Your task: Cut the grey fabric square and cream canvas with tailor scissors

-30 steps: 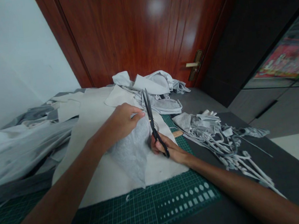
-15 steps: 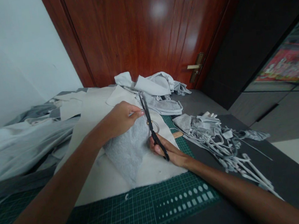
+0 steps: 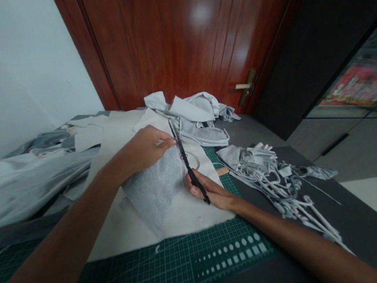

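Note:
My left hand (image 3: 144, 149) pinches the top edge of a grey fleece piece (image 3: 155, 190) and holds it up off a cream fabric sheet (image 3: 132, 222). My right hand (image 3: 208, 192) grips the handles of black scissors (image 3: 185, 159). Their blades point up and away, closed along the grey piece's right edge, the tips close to my left fingertips. Both hands work above a green cutting mat (image 3: 186, 261).
A pile of grey fabric strips and offcuts (image 3: 278, 173) lies on the dark table at right. Folded white and grey garments (image 3: 192, 114) are heaped behind, in front of a wooden door (image 3: 178, 40). Grey cloth (image 3: 19, 184) drapes at left. A small wooden handle (image 3: 223, 170) lies on the mat.
The scissors and grey piece have shifted left and tilted; the blades now lean further left, with their tips nearer my left fingertips. My right hand followed slightly left.

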Available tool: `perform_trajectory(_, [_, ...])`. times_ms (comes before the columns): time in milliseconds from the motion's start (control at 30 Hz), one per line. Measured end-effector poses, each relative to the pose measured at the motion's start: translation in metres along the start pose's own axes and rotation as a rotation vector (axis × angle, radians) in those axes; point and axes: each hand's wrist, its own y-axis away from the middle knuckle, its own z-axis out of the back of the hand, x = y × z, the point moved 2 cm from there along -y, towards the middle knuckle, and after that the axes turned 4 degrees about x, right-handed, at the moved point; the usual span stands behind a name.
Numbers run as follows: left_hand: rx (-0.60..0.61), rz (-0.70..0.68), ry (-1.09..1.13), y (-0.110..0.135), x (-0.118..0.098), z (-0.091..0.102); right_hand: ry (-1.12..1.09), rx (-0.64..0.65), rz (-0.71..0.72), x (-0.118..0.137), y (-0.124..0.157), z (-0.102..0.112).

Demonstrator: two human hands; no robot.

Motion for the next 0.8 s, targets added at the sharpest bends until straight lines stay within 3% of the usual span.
perform_trajectory(200, [-0.004, -0.002, -0.020, 0.000, 0.001, 0.001, 0.023, -0.057, -0.064, 0.001, -0.001, -0.002])
perform_trajectory(533, [-0.031, 0.014, -0.032, 0.001, -0.002, 0.001, 0.031, -0.046, -0.033, 0.003, -0.001, -0.002])
perform_trajectory(800, [-0.036, 0.026, -0.044, 0.001, -0.004, 0.001, 0.065, -0.074, -0.035, -0.010, 0.000, -0.002])
